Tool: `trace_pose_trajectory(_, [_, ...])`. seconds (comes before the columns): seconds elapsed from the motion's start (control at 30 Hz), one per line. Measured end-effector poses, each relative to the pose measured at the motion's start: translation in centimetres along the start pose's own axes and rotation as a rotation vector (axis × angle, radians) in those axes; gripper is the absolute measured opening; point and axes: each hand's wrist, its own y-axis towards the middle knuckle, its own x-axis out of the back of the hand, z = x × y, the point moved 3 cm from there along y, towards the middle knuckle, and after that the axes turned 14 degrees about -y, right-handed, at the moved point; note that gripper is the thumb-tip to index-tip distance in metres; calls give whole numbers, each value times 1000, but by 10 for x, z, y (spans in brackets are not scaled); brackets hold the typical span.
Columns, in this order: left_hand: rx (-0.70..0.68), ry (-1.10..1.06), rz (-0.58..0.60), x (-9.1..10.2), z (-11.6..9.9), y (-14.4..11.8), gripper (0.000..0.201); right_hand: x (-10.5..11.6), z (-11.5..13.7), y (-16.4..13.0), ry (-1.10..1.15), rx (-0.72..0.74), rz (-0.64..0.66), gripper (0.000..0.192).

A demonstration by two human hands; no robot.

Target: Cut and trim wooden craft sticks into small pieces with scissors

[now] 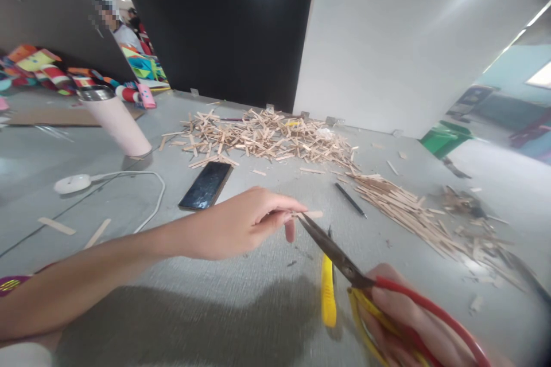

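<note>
Pinched between thumb and fingers of the left hand [253, 223]: a wooden craft stick [315, 214], one end poking out to the right of the fingertips. Wrapped around the looped handles of the scissors [350, 271]: the right hand [398, 298]. Blade tips right at the stick, just beside the pinch, nearly together; hard to tell whether biting or only touching. Seemingly a snipping step.

To cut well, draw the fingertips back from the blades, hold the stick steady and square to the edges, and cut deeper in the blades rather than at the tips. Squeeze slowly to avoid splitting along the grain.

Beyond the pinch, a loose heap of short wood pieces [267, 140], pale, flat and dry-looking. Right of it, long slim strips [396, 206] lying roughly parallel, and nearer, a slender black pen [350, 200]. On the near side, a yellow-handled utility knife [328, 298]; past the left wrist, a glossy smartphone [206, 185]. Beneath everything, a grey tabletop [267, 275], finely textured.
</note>
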Motion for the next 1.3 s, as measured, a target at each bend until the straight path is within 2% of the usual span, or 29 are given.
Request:
trace_pose_trajectory(0.07, [-12, 30, 6, 0, 0, 0, 41, 1, 1, -1, 6, 10, -28, 58])
trace_pose_trajectory(0.17, [-21, 57, 24, 1, -1, 0, 43, 1, 0, -2, 1, -56, -45, 59])
trace_pose_trajectory(0.43, [7, 33, 13, 2, -6, -3, 27, 2, 2, 1, -121, -96, -76, 62])
trace_pose_trajectory(0.67, [25, 13, 36, 3, -2, 1, 31, 2, 2, 3, -178, -124, -81, 71])
trace_pose_trajectory(0.77, [55, -41, 44, 4, -1, 3, 31, -1, 6, 3, -169, -92, -62, 69])
trace_pose_trajectory(0.97, [92, -75, 69, 6, -1, 4, 31, -2, 12, -8, -184, -116, -103, 66])
trace_pose_trajectory(1.2, [77, -62, 94, 8, 1, 5, 29, -2, 1, -6, -191, -141, -89, 63])
trace_pose_trajectory(1.3, [69, -65, 95, 9, 2, 7, 29, -3, 6, -3, -180, -169, -97, 59])
